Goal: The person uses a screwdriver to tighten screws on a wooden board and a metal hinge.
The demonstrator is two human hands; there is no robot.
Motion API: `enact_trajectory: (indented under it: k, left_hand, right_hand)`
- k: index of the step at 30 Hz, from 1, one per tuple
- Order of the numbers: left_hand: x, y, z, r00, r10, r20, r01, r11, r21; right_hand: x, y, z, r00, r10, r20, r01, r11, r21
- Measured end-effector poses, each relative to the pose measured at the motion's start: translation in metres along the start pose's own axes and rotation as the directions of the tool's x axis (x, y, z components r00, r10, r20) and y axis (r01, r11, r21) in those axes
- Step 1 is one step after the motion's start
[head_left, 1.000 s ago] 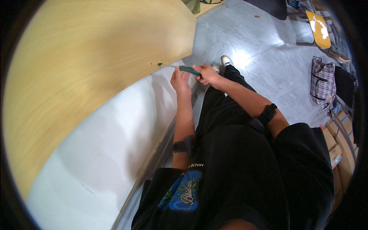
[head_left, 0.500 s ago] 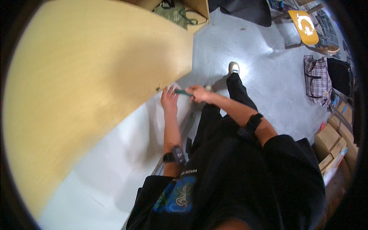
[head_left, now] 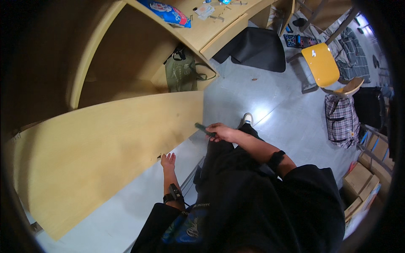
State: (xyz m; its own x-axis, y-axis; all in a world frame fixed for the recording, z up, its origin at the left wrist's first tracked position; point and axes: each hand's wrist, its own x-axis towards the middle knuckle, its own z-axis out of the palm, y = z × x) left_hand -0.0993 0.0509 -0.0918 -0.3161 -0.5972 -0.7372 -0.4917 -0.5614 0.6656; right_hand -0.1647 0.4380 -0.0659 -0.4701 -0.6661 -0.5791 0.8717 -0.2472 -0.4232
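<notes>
A large light-wood panel (head_left: 105, 143) stretches across the left side, beside a white surface (head_left: 126, 215). At the panel's near edge is my left hand (head_left: 168, 160), its fingers apart and nothing plainly held in them. A small dark piece (head_left: 159, 157) sticks out right by those fingertips; its kind is too small to make out. Wrapped round one end of a slim dark-green tool (head_left: 200, 126) is my right hand (head_left: 220, 132). The tool's free end points left, over the panel's right end, and its exact kind is unclear.
Behind the panel opens a wooden cabinet (head_left: 122, 50) with a green bag (head_left: 179, 74) inside. A wooden desktop (head_left: 202, 33) carries a blue packet (head_left: 168, 12) and small items. Right lie a yellow chair (head_left: 320, 63), a checked bag (head_left: 341, 120) and cardboard boxes (head_left: 358, 181).
My view has shifted, bringing the cabinet's inside and the desktop into sight. My hands have moved apart: the green tool, earlier close to my left fingers, is now away from them.
</notes>
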Motion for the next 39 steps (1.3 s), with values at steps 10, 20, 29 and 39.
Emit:
enact_trajectory:
  k: [10, 20, 29, 39]
  left_hand:
    - [-0.073, -0.063, 0.349, 0.696, -0.005, 0.718, -0.552, 0.635, 0.54]
    - [-0.069, -0.073, 0.724, 0.603, 0.426, 0.675, -0.789, 0.196, 0.582]
    - [-0.081, -0.073, 0.769, 0.604, 0.608, 0.516, -0.589, -0.095, 0.802]
    - [-0.232, -0.022, 0.663, 0.51, -0.213, 0.833, 0.463, 0.884, -0.058]
  right_hand:
    - [-0.078, -0.088, -0.149, 0.91, -0.119, -0.397, 0.177, 0.978, 0.112]
    - [-0.171, -0.141, -0.245, 0.621, -0.021, -0.784, 0.371, 0.889, 0.27]
    - [-0.174, -0.212, -0.27, 0.588, 0.0, -0.809, 0.359, 0.896, 0.261]
    - [-0.165, -0.336, -0.186, 0.761, -0.485, -0.431, 0.128, 0.763, -0.634]
